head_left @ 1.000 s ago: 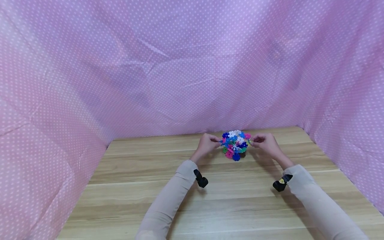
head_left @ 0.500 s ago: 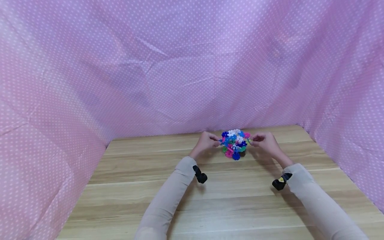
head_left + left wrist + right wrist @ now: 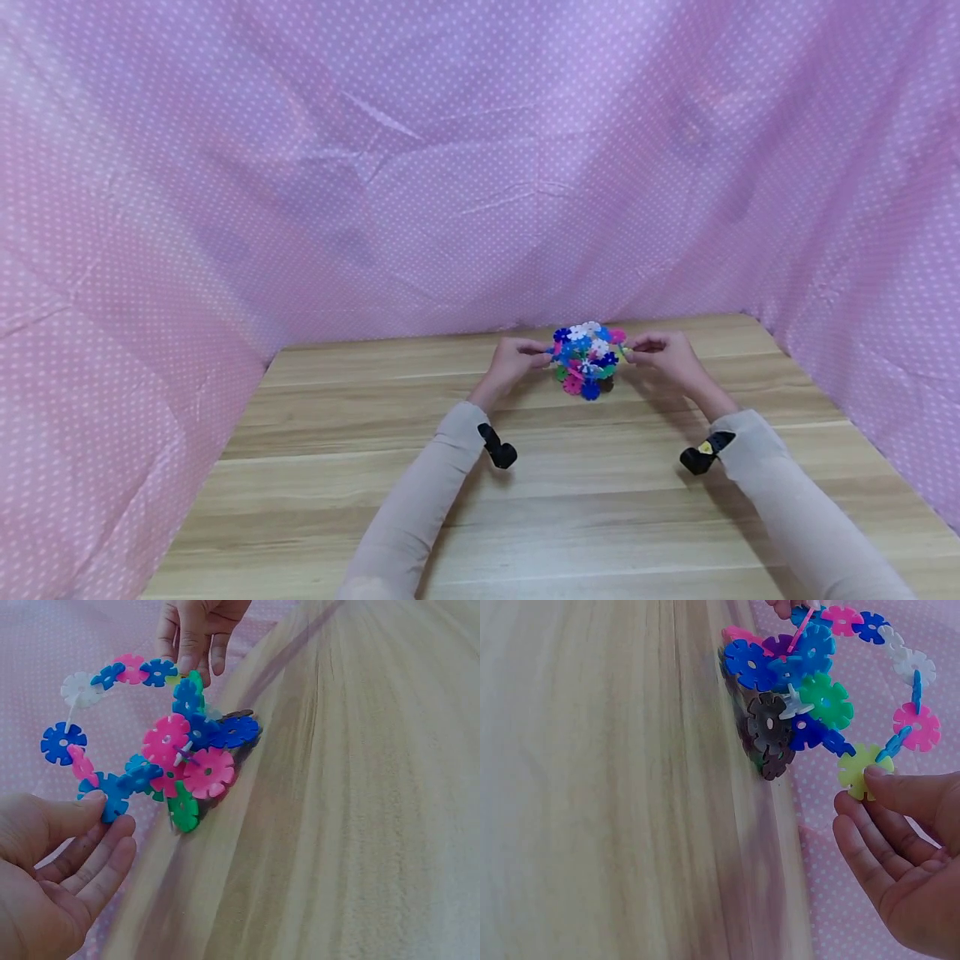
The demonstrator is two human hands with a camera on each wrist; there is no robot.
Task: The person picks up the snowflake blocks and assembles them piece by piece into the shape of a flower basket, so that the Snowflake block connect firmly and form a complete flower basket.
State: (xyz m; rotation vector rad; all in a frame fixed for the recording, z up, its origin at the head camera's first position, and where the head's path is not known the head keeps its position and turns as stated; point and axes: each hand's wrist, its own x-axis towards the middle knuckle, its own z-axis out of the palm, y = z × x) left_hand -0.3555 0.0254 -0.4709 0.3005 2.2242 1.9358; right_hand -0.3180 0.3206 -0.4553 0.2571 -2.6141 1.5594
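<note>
A toy built of interlocking plastic snowflake discs [image 3: 583,358] stands on the wooden table near its far edge. Its discs are blue, pink, white, green, yellow and dark brown, and some of them form an open ring, as both wrist views show. On the left side my left hand [image 3: 516,360] pinches a blue disc [image 3: 112,796] between thumb and fingers. Opposite it, my right hand [image 3: 666,357] pinches a yellow disc [image 3: 861,771] of the same ring. The lower discs, among them a green one [image 3: 183,807] and a brown one [image 3: 769,724], are close to the tabletop.
The wooden table [image 3: 570,517] reaches toward me beneath both forearms. A pink cloth with white dots [image 3: 480,208] hangs behind and along both sides. Black wrist cameras stick out from the left sleeve [image 3: 420,492] and the right sleeve [image 3: 802,508].
My left hand and wrist have dipped slightly in the last half second. Both hands keep their pinch, and the disc toy has barely moved.
</note>
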